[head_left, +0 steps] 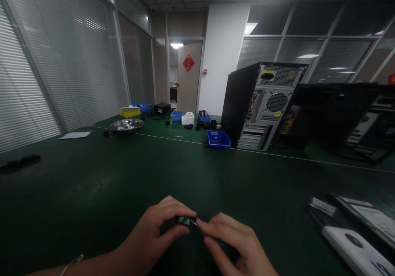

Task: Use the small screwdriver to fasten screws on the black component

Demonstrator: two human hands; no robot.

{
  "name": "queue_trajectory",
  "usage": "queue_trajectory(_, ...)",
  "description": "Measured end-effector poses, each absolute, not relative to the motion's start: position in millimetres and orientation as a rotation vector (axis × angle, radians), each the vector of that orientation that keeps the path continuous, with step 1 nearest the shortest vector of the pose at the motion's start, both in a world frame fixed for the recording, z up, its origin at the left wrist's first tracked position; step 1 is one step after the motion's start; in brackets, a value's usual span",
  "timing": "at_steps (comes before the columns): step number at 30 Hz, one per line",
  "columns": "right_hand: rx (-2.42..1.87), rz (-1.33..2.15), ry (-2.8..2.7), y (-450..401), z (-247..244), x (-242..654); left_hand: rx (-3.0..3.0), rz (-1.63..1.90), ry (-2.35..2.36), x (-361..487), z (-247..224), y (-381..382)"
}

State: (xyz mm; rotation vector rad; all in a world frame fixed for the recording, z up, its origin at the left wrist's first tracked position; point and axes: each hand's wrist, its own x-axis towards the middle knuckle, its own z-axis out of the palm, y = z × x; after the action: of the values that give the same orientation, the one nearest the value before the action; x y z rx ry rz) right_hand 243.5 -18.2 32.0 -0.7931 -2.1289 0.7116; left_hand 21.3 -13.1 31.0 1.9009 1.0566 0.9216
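Just above the green tabletop, my left hand (pixel 160 228) pinches a small green circuit board (pixel 184 221) with dark edges between thumb and fingers. A short shiny metal tip (pixel 194 223) shows at the board's right end. My right hand (pixel 234 241) is close beside it, its index fingertip at that metal tip and its thumb curled below. Whatever lies between the right thumb and fingers is dark and too hidden to name. A thin bracelet (pixel 72 263) circles my left wrist.
A black computer tower (pixel 242 103) stands at the back right beside a blue tray (pixel 218 139). A metal bowl (pixel 126 126) and a paper sheet (pixel 75 135) lie back left. At right are a white device (pixel 354 247) and a flat metal-topped unit (pixel 370 214).
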Motion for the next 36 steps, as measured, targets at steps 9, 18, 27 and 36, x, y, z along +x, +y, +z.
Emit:
queue_trajectory(9,-0.822,0.677,-2.203,-18.8,27.0,245.8,2.012,1.003,0.995,20.9,27.0,-14.3)
queue_trajectory(18,-0.809,0.828,-2.139,-18.0,23.5,242.0,2.047,0.952,0.957,17.9,24.5,-12.9)
queue_trajectory(27,-0.824,0.842,-2.145,-18.5,24.1,241.9,1.906,0.871,0.988,17.9,29.0,-9.9)
queue_trajectory(36,-0.828,0.858,-2.125,-19.7,25.8,241.6,1.820,0.854,0.986,21.1,30.7,-10.5)
